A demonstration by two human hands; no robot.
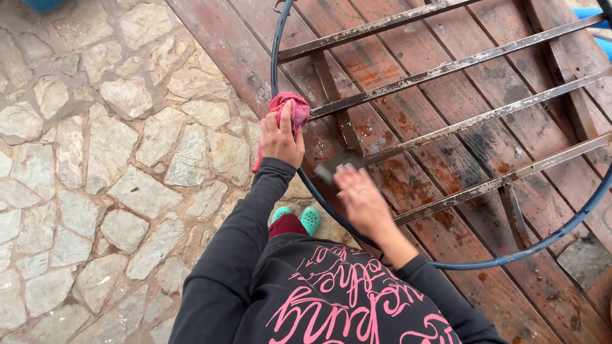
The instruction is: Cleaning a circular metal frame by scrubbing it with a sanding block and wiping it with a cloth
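Round metal grille (446,121), blue-rimmed with rusty, paint-flecked crossbars, lying across the centre and right of the frame on reddish wooden planks (408,70). Left hand (280,139), just left of centre, gripping the rim at its left edge through a pink rag (290,108), fingers wrapped shut around cloth and rim together. Right hand (360,197), blurred, below and right of the left one, over the lower part of the rim, fingertips pressed on a small grey pad (338,164), perhaps sandpaper, held against the metal near a crossbar; exact grip unclear through the blur. Black sleeves and a black top with pink lettering (331,299) filling the bottom centre. Teal clogs (310,220) showing between the arms. Pale irregular stone paving (95,159) across the whole left half of the frame.
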